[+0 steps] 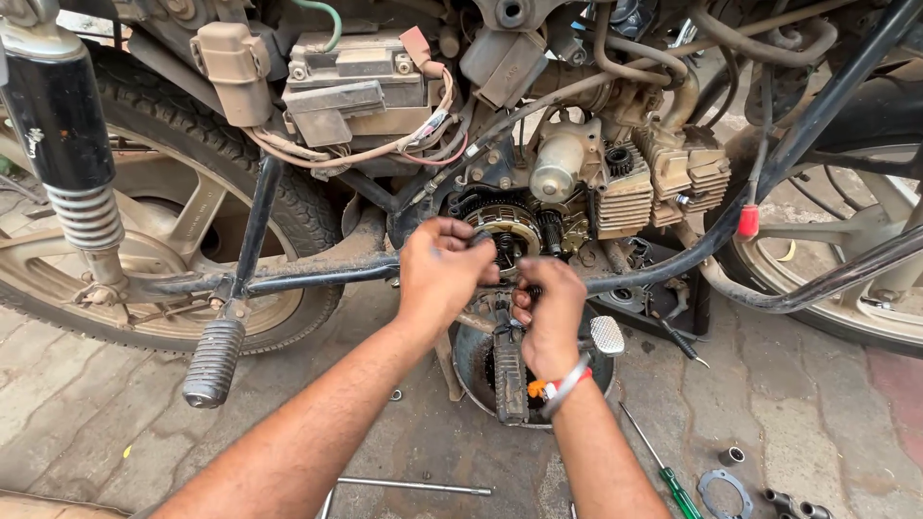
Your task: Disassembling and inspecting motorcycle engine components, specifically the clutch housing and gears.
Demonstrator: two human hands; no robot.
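Both hands, the left (440,272) and right (550,306), pinched the rim of a greasy metal clutch (507,231) that looked heavy, stiff and slippery, on a motorcycle engine (615,183).

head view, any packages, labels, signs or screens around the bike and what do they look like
No packages, signs or screens in view.
Shock absorber, far left by the rear wheel: a black tube with a small pale mark, too small to make out.
Battery, top centre above both hands: a dusty tan box, no clear label showing.
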